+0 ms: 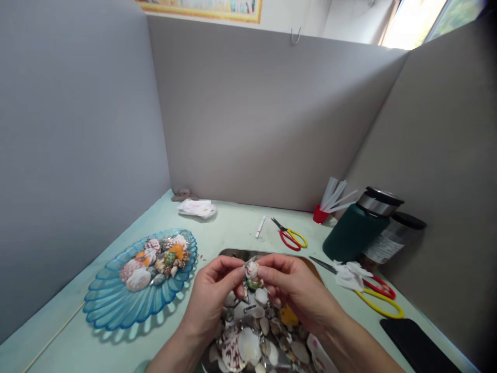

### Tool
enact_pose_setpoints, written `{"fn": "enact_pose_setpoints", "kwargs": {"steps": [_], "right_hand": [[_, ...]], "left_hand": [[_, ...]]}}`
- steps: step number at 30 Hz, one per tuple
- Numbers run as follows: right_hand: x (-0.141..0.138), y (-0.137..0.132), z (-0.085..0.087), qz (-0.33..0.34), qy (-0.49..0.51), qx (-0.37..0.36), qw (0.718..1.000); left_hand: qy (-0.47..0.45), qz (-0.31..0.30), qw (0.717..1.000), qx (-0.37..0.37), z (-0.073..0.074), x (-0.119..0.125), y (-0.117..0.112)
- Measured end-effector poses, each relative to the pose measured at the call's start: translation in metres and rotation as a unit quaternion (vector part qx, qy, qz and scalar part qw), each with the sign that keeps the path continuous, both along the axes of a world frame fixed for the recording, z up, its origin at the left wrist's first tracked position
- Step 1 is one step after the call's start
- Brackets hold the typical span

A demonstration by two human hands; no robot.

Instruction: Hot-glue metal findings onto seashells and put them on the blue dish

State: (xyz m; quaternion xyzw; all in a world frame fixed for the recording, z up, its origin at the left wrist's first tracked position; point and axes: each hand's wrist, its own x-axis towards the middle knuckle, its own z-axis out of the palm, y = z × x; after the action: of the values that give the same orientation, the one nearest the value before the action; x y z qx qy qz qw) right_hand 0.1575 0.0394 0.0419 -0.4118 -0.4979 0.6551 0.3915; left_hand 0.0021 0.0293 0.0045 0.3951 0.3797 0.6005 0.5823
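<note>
Between the fingertips of both hands is a small pinkish-white seashell (252, 270). My left hand (217, 285) pinches it from the left, my right hand (289, 282) from the right. A green shell piece (253, 284) shows just under it; whether it is joined to the upper shell I cannot tell. Below the hands lies a metal tray (243, 254) heaped with loose shells, among them a large brown-and-white scallop shell (232, 349), a white scallop shell (249, 346) and an orange piece (288, 315). My forearms cover parts of the tray.
At left stands a blue scalloped glass dish (116, 305) holding several colourful shells. Behind are a white cloth bundle (197, 208), a white tube (260, 227) and scissors (291, 238). To the right are a green bottle (355, 230), larger scissors (382, 305), tissue (351, 275) and a black phone-like slab (421, 344).
</note>
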Motion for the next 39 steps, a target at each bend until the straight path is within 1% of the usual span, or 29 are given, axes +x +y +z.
{"fn": "enact_pose_setpoints", "kwargs": {"steps": [7, 12, 22, 27, 34, 39], "right_hand": [[0.0018, 0.0029, -0.0018, -0.010, 0.006, 0.004, 1.000], [0.0021, 0.0027, -0.0039, -0.019, -0.004, 0.026, 0.999], [0.0016, 0.0029, -0.0054, -0.010, -0.002, 0.013, 1.000], [0.0025, 0.0034, -0.0043, -0.012, -0.013, 0.019, 1.000], [0.0025, 0.0034, -0.0044, -0.014, -0.002, 0.031, 0.999], [0.0035, 0.0044, -0.0054, -0.013, 0.001, 0.034, 0.999]], "left_hand": [[-0.002, 0.002, 1.000, -0.014, 0.0001, -0.0002, -0.0003], [0.008, 0.000, 1.000, 0.000, 0.0002, -0.0003, -0.0021], [-0.007, -0.013, 1.000, 0.010, 0.0014, -0.0001, -0.0037], [-0.003, 0.002, 1.000, 0.018, 0.0001, 0.0003, -0.0040], [0.006, 0.022, 0.999, 0.023, 0.0054, 0.0024, -0.0050], [0.007, 0.027, 0.999, 0.024, 0.0051, 0.0023, -0.0052]]}}
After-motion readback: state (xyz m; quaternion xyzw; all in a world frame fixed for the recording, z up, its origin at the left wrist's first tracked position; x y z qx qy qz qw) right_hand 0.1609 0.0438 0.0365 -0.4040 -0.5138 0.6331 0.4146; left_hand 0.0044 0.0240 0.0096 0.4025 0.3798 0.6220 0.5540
